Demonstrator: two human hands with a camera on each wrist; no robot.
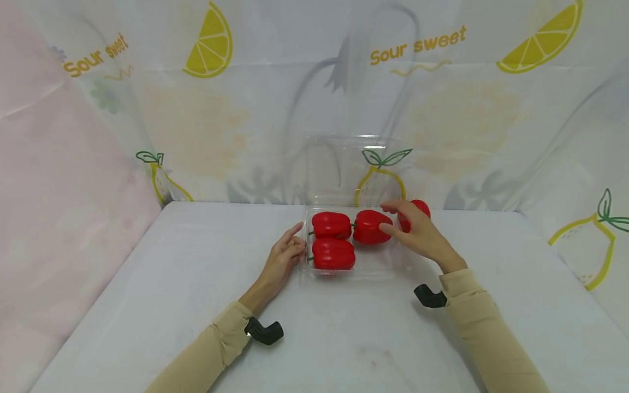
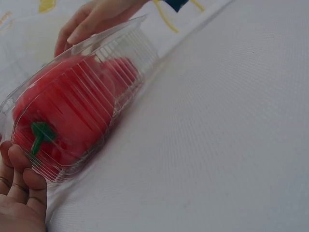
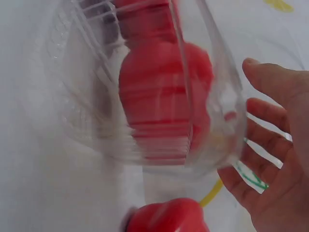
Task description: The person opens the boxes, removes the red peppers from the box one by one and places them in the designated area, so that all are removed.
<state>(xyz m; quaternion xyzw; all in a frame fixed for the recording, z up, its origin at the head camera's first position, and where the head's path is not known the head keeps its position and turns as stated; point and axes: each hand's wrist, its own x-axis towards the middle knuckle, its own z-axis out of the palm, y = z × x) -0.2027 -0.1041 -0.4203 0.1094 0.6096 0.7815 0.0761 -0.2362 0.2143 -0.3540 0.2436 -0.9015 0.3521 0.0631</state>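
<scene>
A clear plastic clamshell box (image 1: 371,263) stands on the table with its see-through lid (image 1: 331,169) raised at the back. Inside lie three red bell peppers with green stems: one back left (image 1: 331,224), one front left (image 1: 333,254) and one back right (image 1: 369,227). My left hand (image 1: 283,260) is at the box's left side, its fingertips (image 2: 19,157) against the ribbed wall. Over the back right pepper is my right hand (image 1: 417,229), thumb and fingers spread, with nothing held between them. Another red bell pepper (image 3: 169,216) lies outside the box, partly hidden behind the right hand in the head view.
A white cloth covers the table (image 1: 196,273), whose far edge meets a hanging curtain (image 1: 275,109) printed with lemons. Black wrist devices sit on the left sleeve (image 1: 206,349) and the right sleeve (image 1: 486,327).
</scene>
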